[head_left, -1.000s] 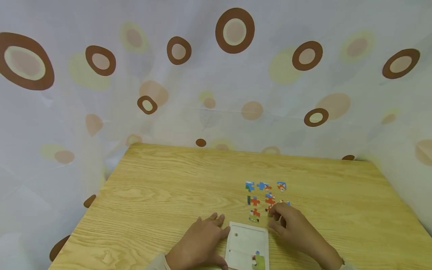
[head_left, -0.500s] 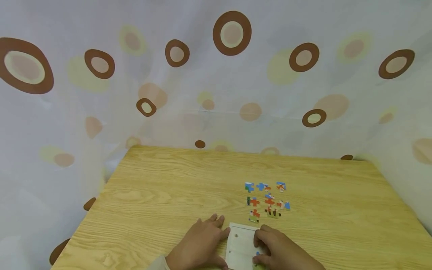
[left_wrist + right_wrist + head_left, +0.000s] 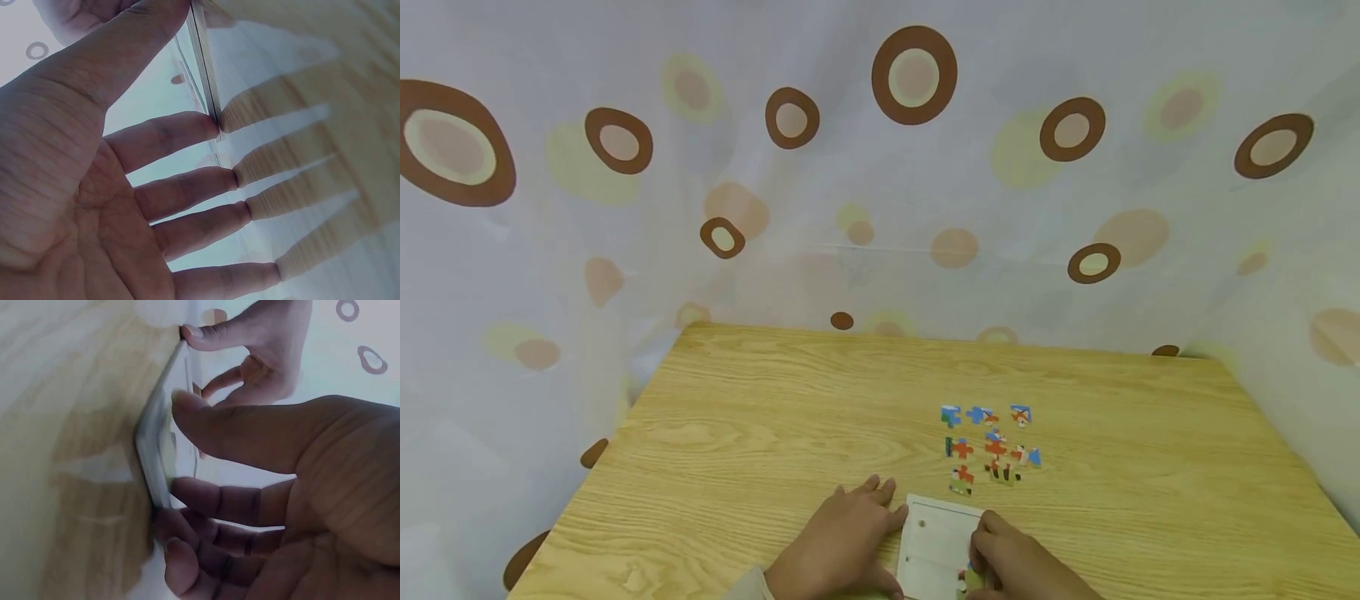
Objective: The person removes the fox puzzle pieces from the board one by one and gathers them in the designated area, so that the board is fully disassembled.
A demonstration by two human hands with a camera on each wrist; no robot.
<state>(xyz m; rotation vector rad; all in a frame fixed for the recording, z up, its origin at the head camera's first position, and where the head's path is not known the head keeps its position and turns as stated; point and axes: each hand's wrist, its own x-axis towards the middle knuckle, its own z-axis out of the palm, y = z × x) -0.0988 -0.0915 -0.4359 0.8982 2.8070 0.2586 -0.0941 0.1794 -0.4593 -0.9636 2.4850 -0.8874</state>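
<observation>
A pale puzzle tray lies at the table's near edge. My left hand rests at its left side with fingers spread; in the left wrist view, the index fingertip and thumb touch the tray's edge. Over the tray's right part, my right hand pinches a green jigsaw piece between thumb and index finger. That piece lies in the tray's lower right area, partly hidden by the hand. In the right wrist view, the thumb and index finger stand at either end of the piece.
Several loose jigsaw pieces lie beyond the tray, among them a blue one, a fox-face one, a red one and a striped-leg one. A spotted cloth hangs behind the wooden table.
My right hand has moved from the loose pieces left and nearer, onto the tray's right part, uncovering the pieces it hid. The left hand stays at the tray's left side.
</observation>
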